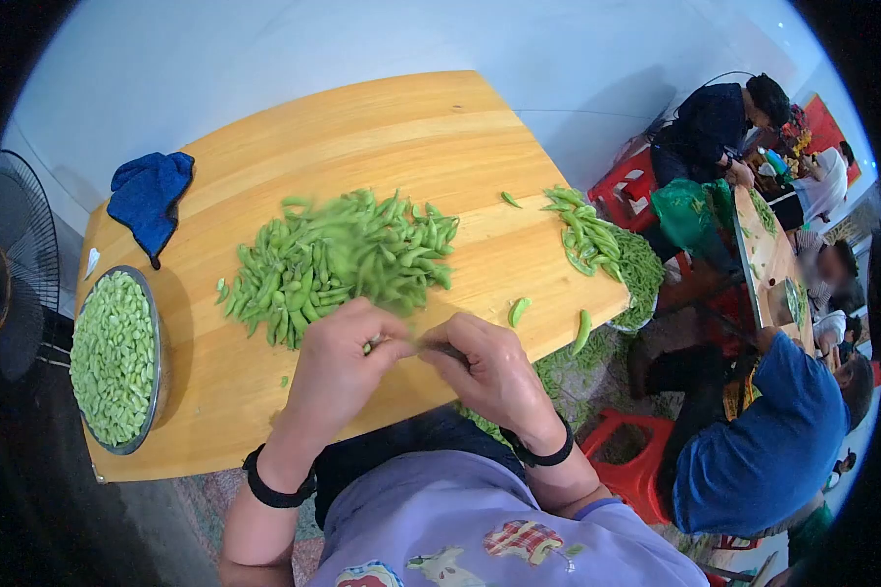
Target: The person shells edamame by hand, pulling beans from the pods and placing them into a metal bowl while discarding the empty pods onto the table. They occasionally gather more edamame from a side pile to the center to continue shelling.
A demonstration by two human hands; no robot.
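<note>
My left hand (pixel 352 357) is closed in a pinch at the table's near edge, with a bit of pale green bean showing between its fingers. Close beside it on the right, my right hand (pixel 485 372) is closed too; what it holds is hidden and blurred. Just beyond both hands lies a large pile of green bean pods (pixel 308 274), partly smeared by motion. A metal bowl (pixel 155 391) full of shelled green beans (pixel 113 357) stands at the table's left edge.
A blue cloth (pixel 152 201) lies on the wooden table (pixel 411 117). More pods (pixel 587 235) rest at the right edge, beside a heap of empty-looking pods (pixel 641 279). A fan (pixel 15 264) stands left. Red stools (pixel 636 460) and seated people (pixel 768 440) are at right.
</note>
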